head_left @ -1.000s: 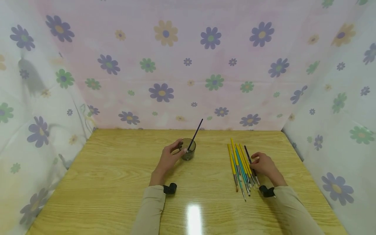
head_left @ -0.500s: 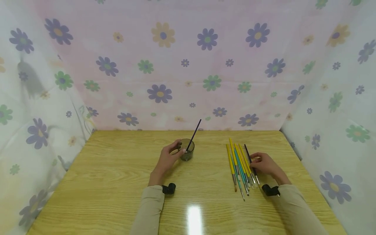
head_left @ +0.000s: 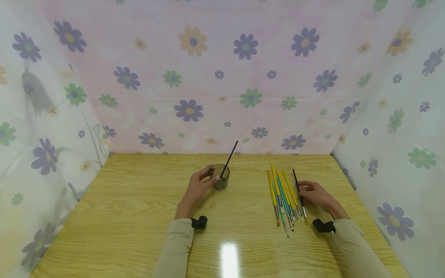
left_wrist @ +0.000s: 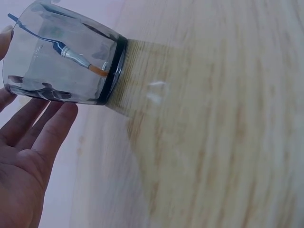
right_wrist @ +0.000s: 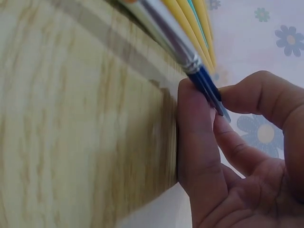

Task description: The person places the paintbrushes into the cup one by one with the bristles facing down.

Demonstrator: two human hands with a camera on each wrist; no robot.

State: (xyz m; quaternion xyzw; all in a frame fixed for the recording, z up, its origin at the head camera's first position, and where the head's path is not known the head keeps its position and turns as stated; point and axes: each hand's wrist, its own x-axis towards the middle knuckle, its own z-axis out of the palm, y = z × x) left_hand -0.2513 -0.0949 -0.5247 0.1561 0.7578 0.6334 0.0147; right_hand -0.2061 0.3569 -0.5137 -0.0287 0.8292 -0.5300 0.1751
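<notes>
My left hand [head_left: 197,190] holds a smoky clear glass [head_left: 223,183] by its side, thumb and fingers round the wall. A dark-handled paintbrush [head_left: 230,157] leans inside it, bristles [left_wrist: 98,71] down near the base and handle sticking out over the rim. At the right, my right hand [head_left: 317,194] pinches a second dark blue paintbrush [head_left: 296,180] between thumb and fingers, its metal collar [right_wrist: 164,31] showing large in the right wrist view. Just left of that hand lies a bunch of yellow and teal paintbrushes [head_left: 283,193], bristles toward me.
The wood-grain table [head_left: 139,216] spreads under everything, with a bright light reflection in front. Flower-printed cloth [head_left: 222,88] rises behind the table and on both sides. A black wrist camera [head_left: 323,226] sits at the right cuff, another [head_left: 199,222] at the left.
My right hand has shifted slightly right, drawing the dark blue paintbrush a little away from the bunch. The left hand, the glass and the brush in it keep their places.
</notes>
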